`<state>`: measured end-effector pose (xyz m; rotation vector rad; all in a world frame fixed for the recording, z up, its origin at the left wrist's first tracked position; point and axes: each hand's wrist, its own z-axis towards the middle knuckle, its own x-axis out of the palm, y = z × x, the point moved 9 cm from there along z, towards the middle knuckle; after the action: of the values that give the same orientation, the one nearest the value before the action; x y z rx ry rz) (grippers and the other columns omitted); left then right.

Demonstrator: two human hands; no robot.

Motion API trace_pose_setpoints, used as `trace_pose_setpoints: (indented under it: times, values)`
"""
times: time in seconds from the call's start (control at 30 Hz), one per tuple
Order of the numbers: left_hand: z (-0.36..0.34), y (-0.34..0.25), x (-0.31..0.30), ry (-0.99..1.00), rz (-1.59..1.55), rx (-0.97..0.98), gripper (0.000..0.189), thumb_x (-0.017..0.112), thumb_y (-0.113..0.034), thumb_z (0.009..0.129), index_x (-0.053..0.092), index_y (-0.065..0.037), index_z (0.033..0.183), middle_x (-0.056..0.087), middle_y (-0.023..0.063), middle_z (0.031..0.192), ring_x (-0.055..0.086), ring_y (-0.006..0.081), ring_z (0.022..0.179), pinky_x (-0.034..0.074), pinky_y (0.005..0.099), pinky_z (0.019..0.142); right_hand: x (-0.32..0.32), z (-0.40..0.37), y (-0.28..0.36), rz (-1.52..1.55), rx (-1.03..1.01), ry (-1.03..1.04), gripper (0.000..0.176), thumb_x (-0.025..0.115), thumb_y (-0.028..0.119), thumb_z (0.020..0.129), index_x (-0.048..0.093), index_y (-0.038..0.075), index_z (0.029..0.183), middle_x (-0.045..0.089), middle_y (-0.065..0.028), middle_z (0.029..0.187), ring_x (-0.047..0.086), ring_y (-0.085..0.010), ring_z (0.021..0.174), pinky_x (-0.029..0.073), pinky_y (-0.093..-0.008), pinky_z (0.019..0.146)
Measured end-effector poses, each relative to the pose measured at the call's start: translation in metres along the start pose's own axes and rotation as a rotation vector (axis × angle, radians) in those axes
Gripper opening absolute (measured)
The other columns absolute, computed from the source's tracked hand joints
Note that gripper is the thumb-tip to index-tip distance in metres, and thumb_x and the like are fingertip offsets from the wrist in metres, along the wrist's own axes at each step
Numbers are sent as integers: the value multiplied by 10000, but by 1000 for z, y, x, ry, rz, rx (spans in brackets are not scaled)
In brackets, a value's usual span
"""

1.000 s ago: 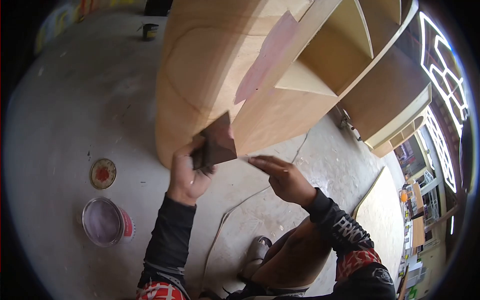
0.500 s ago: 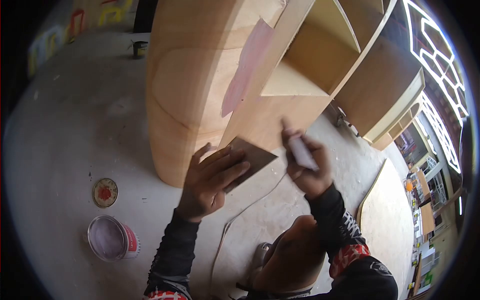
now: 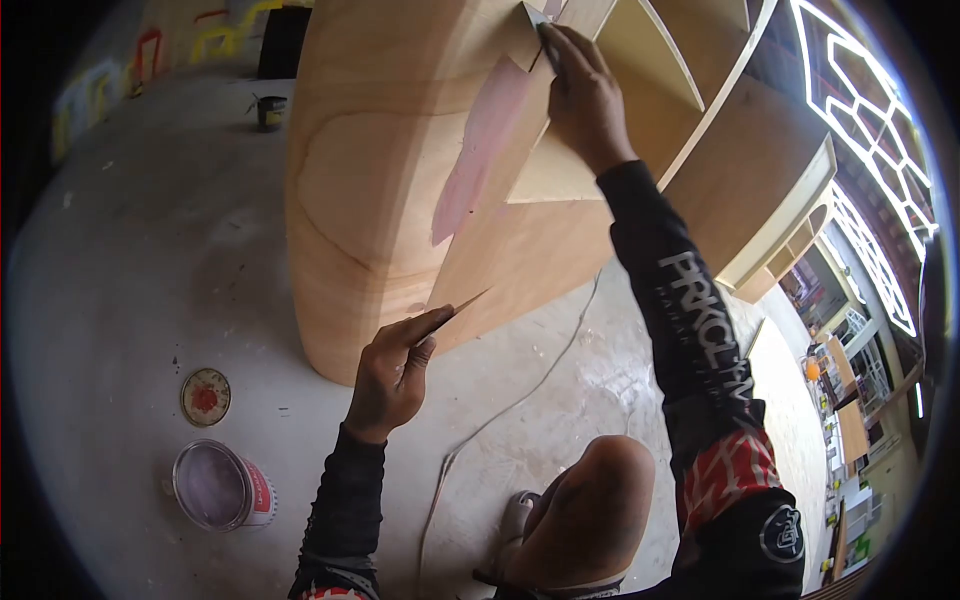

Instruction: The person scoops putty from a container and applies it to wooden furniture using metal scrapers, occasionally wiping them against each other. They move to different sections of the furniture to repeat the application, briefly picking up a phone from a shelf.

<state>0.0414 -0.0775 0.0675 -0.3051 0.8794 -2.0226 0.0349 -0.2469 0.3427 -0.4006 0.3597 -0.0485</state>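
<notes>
My right hand [image 3: 588, 100] is wrapped round a putty knife [image 3: 535, 20], its blade against the upper part of the wooden cabinet [image 3: 370, 170]. A long pink filler patch [image 3: 480, 150] runs along the cabinet's edge just below the blade. Lower down, my left hand [image 3: 392, 378] pinches a thin flat plate [image 3: 470, 300], seen nearly edge-on and apart from my right hand. At the lower left stands an open can [image 3: 212, 484] of pinkish paste, with a round stained lid [image 3: 205, 397] on the floor above it.
A cable [image 3: 500, 410] snakes over the grey floor beside my bent knee [image 3: 600, 500]. A small black bucket [image 3: 270, 113] stands at the upper left. More wooden furniture [image 3: 750, 180] and a pale board [image 3: 785, 410] are at the right.
My right hand has moved up from near the plate to the cabinet with the knife. My left hand has shifted slightly down, and its plate has turned from face-on to nearly edge-on.
</notes>
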Motion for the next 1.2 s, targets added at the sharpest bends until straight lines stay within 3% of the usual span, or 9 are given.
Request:
trace_pose_setpoints:
  times: [0.27,0.43,0.6,0.7,0.8,0.87,0.97,1.07,1.2]
  values:
    - [-12,35,-10,-140,-270,-261,253,506,-138,994,610,-16,1190,691,83,1033,644,206,975,494,318,877,41,-74,33,148,115,37,617,545,-96,723,531,58,1320,540,-164,1305,519,-378,1196,437,-425,1010]
    - [-22,54,15,-554,-1389,-723,115,543,-128,933,618,-100,1016,696,43,1013,678,158,926,548,289,808,-14,-104,54,433,448,188,414,461,-90,877,541,-1,1273,611,-233,1188,613,-371,1086,498,-373,884]
    - [-22,47,36,-257,-1540,-912,253,553,-181,920,598,-89,1152,706,56,999,704,196,805,581,313,672,-61,-142,164,755,66,422,636,538,-202,759,531,59,1339,532,-183,1348,510,-362,1257,440,-420,1021]
    - [-14,39,17,-265,-1408,-839,318,513,-188,930,555,-81,1228,688,66,1051,690,196,889,573,361,678,-46,-177,174,705,127,601,607,556,-164,777,531,60,1340,530,-180,1334,526,-365,1225,441,-421,1027]
    - [-35,72,3,-362,-1463,-907,279,545,-157,934,588,-73,1196,695,89,1070,708,187,832,562,256,541,-31,-185,147,635,248,870,605,498,-149,780,526,58,1348,544,-179,1313,547,-341,1186,439,-383,1032]
    - [-24,70,-20,-489,-1487,-781,240,549,-141,933,599,-59,1153,704,85,1032,709,179,839,577,270,550,-24,-174,114,489,66,832,604,470,-152,781,527,58,1344,573,-172,1271,553,-325,1179,452,-372,1015]
    - [-11,60,-45,-526,-1444,-654,224,553,-122,918,598,-62,1129,697,75,1040,702,200,889,605,316,628,-24,-104,39,317,157,420,526,465,-131,808,565,49,1292,600,-174,1212,552,-345,1154,478,-398,970]
    - [-6,55,-47,-495,-1373,-628,261,552,-133,910,582,-67,1161,682,76,1079,693,206,925,606,345,663,-35,-26,4,97,-75,-25,462,472,-82,842,578,87,1258,542,-189,1257,557,-380,1106,488,-426,916]
    - [-10,63,-31,-468,-1327,-641,282,560,-155,902,576,-72,1171,680,66,1074,693,199,917,601,347,664,-8,9,-16,28,15,-42,590,442,-108,819,440,35,1391,434,-226,1391,486,-433,1220,423,-436,1026]
